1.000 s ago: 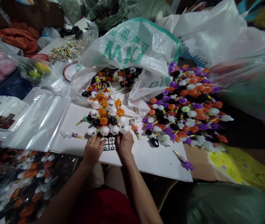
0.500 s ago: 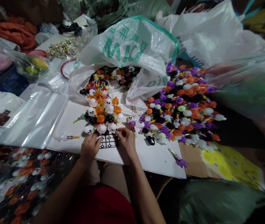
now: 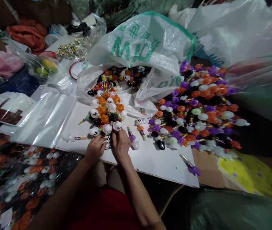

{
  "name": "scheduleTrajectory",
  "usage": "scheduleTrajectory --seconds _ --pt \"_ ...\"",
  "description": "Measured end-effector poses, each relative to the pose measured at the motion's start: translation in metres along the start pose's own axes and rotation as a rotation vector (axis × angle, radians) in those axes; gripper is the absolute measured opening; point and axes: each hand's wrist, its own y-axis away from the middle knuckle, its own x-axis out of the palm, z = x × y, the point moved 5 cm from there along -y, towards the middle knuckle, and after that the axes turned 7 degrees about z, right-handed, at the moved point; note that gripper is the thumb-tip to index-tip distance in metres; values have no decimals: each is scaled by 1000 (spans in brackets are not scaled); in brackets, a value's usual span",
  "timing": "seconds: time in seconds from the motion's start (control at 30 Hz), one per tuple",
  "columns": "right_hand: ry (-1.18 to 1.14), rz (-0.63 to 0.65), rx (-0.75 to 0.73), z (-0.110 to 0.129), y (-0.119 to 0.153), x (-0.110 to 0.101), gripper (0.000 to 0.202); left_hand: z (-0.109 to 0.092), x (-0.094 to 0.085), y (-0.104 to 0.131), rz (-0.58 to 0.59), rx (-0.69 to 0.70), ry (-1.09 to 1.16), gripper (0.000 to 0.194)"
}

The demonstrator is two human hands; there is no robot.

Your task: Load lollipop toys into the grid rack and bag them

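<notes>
A black grid frame (image 3: pixel 108 142) lies near the front edge of the white board, partly covered by my hands. My left hand (image 3: pixel 96 148) holds its left side, thumb and fingers pressed together. My right hand (image 3: pixel 121 144) covers the frame's right side; its fingers are bent near a white skull head (image 3: pixel 117 126), and their exact hold is hidden. Rows of white, orange and black heads stretch back from the frame. A white head (image 3: pixel 107 129) sits between my hands. Right of my right hand lies a candy tube with purple and white parts (image 3: pixel 132 138).
Behind is a plastic bag (image 3: pixel 136 41) with more heads. A large pile of coloured pieces (image 3: pixel 198 105) is at the right. Clear plastic sleeves (image 3: pixel 47 115) lie left; a loose purple piece (image 3: pixel 190 166) lies near the front right.
My right hand has moved inward over the frame, hiding more of it. The purple and white piece beside it now lies turned, closer to the front. The view has shifted slightly.
</notes>
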Motion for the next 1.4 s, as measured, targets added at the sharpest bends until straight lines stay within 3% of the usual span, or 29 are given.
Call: scheduleTrajectory --seconds 0.17,0.47,0.9,1.07,1.4 --pt "-69 -171 25 -4 -7 7 20 5 0 -3 70 14 17 14" --pt "64 -233 -26 -9 -7 16 28 2 2 -3 59 -47 5 16" --pt "0 -70 -18 -6 -12 10 22 9 5 -6 198 -62 53 17" --pt "-40 -111 -36 -15 -12 14 28 9 7 -6 207 -99 18 18" --pt "-287 -218 85 -16 -13 8 37 6 3 -8 227 -100 21 17"
